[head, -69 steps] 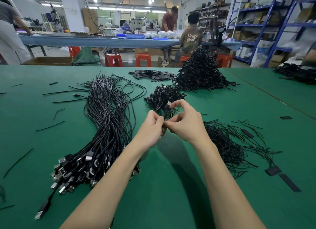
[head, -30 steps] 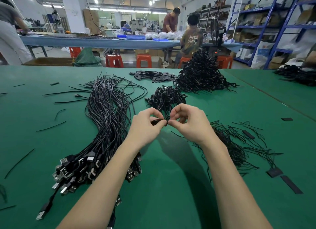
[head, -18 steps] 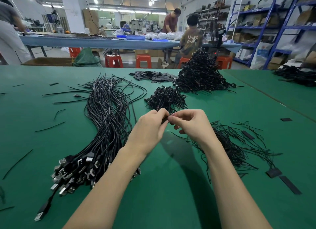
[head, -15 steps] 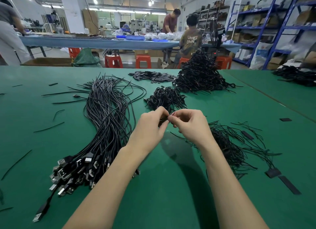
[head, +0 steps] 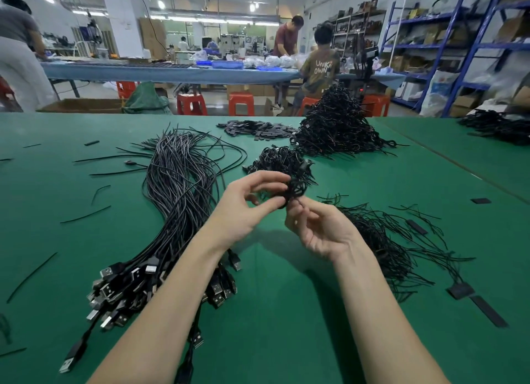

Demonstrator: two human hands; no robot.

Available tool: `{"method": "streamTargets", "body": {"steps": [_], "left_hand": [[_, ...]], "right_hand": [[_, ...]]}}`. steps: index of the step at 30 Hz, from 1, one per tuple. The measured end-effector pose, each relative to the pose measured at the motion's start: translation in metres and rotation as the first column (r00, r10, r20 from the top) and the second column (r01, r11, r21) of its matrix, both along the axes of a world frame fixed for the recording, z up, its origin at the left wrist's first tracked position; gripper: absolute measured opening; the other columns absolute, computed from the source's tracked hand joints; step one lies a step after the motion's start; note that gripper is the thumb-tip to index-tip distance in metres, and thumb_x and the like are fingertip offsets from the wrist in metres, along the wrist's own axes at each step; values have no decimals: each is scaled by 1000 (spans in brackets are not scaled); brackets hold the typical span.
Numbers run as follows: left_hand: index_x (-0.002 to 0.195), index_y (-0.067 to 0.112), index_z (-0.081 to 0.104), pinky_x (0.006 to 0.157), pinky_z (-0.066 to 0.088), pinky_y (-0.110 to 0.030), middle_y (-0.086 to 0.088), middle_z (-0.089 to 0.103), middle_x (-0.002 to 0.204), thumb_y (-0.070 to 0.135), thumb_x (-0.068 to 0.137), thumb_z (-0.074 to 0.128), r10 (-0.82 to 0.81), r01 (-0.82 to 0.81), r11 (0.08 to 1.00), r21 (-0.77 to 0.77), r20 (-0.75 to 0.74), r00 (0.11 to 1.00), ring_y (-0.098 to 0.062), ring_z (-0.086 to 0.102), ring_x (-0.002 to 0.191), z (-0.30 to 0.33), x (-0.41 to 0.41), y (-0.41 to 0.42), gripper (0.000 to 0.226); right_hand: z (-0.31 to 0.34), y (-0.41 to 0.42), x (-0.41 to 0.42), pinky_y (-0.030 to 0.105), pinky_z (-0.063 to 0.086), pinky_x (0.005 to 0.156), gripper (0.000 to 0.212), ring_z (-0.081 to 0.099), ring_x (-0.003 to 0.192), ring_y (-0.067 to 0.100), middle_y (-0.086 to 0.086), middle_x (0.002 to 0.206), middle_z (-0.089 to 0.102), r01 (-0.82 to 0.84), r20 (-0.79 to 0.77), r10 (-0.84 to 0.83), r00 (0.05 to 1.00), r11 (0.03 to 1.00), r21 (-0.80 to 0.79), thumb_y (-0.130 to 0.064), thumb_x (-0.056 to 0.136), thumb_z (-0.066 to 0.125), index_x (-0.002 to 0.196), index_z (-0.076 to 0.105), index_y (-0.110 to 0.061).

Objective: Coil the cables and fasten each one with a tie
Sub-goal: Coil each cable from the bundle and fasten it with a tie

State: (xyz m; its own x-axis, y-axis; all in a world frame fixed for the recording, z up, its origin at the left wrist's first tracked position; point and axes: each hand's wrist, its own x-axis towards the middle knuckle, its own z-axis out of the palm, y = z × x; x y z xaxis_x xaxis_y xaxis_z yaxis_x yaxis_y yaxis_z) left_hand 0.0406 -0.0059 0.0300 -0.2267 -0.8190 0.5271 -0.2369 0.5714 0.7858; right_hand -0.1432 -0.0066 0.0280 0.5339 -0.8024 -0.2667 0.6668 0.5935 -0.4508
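Bright, even light from ceiling strip lamps at the far side; soft shadows fall beneath the forearms on the tabletop. Wide-angle bending at the edges; far right slightly blurred.
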Motion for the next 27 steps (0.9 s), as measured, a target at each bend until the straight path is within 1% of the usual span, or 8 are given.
{"method": "streamTargets", "body": {"steps": [3,5,7,9,16,19,22,27], "left_hand": [[98,29,78,82,39,-12,13,68,105,7,88,72,238,-191,957,-219,210,948,-3,58,105,1,5,-5,25],[97,26,77,79,47,-16,3,67,106,8,95,64,219,-226,967,119,69,973,-8,63,97,0,7,-5,22],[102,13,71,66,52,-20,-7,71,99,17,100,58,106,78,817,571,-282,953,-15,66,83,1,7,-3,14],[102,7,71,62,51,-20,-6,72,88,24,90,68,87,241,713,658,-425,901,-13,63,75,-1,8,-4,21],[103,9,76,64,56,-23,-7,76,86,7,86,71,94,263,696,668,-448,889,-10,70,69,-8,6,-6,18],[116,11,62,64,55,-23,-9,75,86,6,98,58,87,208,761,615,-414,906,-16,71,74,-11,5,-6,19],[108,28,67,70,54,-21,-5,75,98,4,96,60,0,41,892,450,-91,996,-13,70,83,-11,5,-5,27],[90,27,73,62,50,-17,13,75,81,21,90,74,112,-102,955,278,-20,994,0,66,72,-11,1,-8,7]], "right_hand": [[-2,-3,3,16,54,51,4,64,54,10,12,75,65,70,-425,-206,881,947,-313,1,84,74,85,70,2],[-2,-6,9,20,56,60,5,66,62,12,8,75,70,58,-544,-543,639,740,-671,-5,91,73,86,74,-6],[-3,-7,11,23,57,62,9,67,65,11,0,72,72,-49,-482,-721,497,532,-845,-9,92,74,84,75,-14],[-6,-6,12,22,55,60,10,67,64,10,-2,72,73,-162,-471,-769,433,448,-880,-11,91,76,83,75,-18],[-7,-6,14,19,50,58,6,59,53,8,5,66,67,-80,-625,-593,507,690,-719,-10,90,76,85,74,-6],[-2,-5,14,16,52,53,5,58,51,7,5,68,65,38,-584,-296,756,910,-413,-4,91,71,87,69,-2],[2,-6,7,14,51,46,9,58,49,7,6,66,65,118,-399,-170,901,982,-150,-3,85,72,79,66,-1],[7,-3,7,21,55,53,6,63,56,11,7,77,72,15,-601,-320,732,890,-456,-10,101,60,102,66,-7]]}}
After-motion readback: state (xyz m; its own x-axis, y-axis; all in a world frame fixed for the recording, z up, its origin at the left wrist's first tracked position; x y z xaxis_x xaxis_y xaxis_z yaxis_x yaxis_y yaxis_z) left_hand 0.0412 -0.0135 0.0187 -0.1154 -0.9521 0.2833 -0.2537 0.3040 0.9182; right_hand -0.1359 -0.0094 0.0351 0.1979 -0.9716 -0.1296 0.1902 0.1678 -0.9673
